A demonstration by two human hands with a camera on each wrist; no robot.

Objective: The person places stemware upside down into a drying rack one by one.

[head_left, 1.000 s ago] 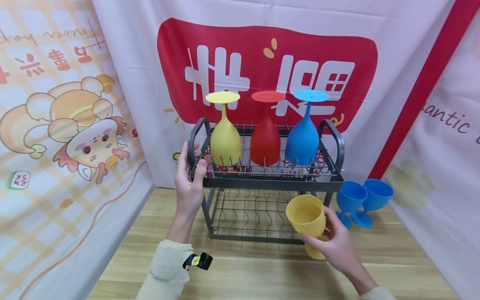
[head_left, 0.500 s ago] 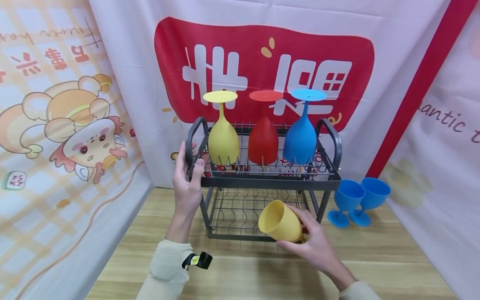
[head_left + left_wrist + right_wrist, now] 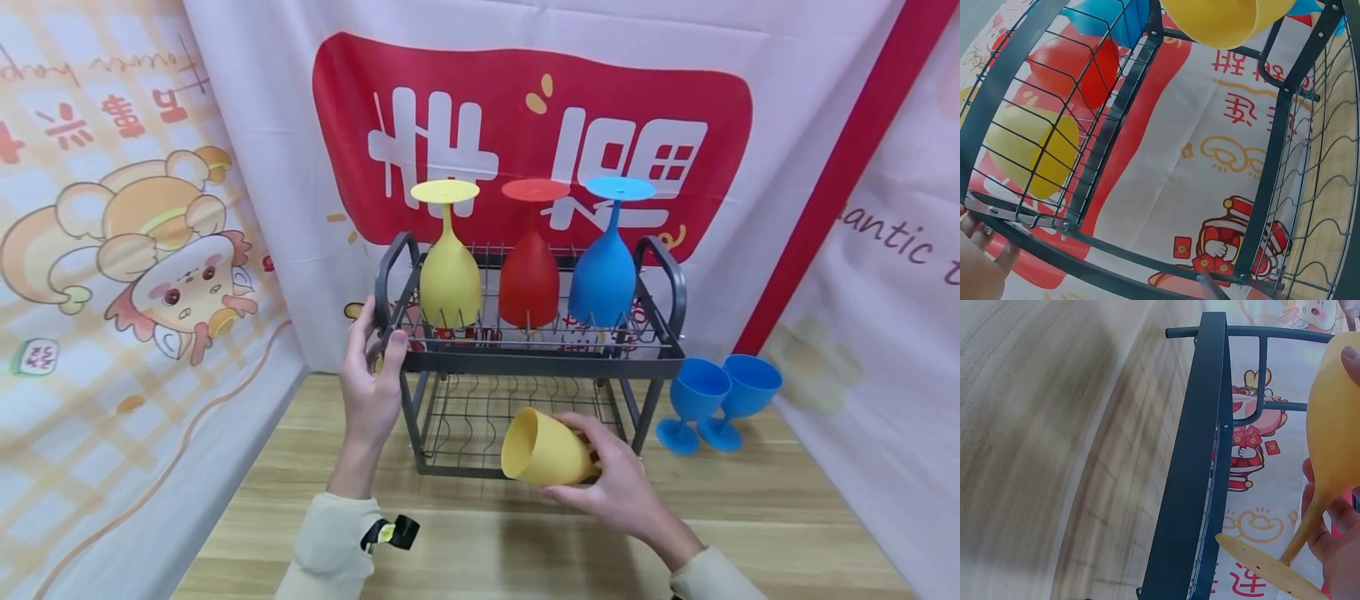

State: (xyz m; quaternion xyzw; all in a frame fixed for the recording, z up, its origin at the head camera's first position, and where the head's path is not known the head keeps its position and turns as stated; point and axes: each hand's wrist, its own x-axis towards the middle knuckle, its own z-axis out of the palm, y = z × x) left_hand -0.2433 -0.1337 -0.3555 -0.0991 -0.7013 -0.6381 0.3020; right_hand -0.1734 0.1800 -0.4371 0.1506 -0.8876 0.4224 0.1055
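Note:
A yellow plastic goblet (image 3: 551,450) lies tilted in my right hand (image 3: 618,479), which grips it with the bowl's mouth facing left, in front of the lower tier. Its stem and foot, hidden in the head view, show below the bowl in the right wrist view, where the goblet (image 3: 1335,425) has fingers around it. My left hand (image 3: 371,387) holds the upper left corner of the dark two-tier dish rack (image 3: 540,364), thumb at the front and fingers along the side. Upside down on the upper tier stand a yellow goblet (image 3: 450,283), a red goblet (image 3: 529,283) and a blue goblet (image 3: 603,283).
Two blue goblets (image 3: 697,390) stand upright on the wooden table (image 3: 465,542), right of the rack. The lower tier (image 3: 465,425) has wavy wires. Printed cloth (image 3: 285,167) hangs behind and at both sides.
The right hand has moved left with the yellow goblet and tipped it from upright onto its side. The left hand has slid slightly lower at the rack's corner.

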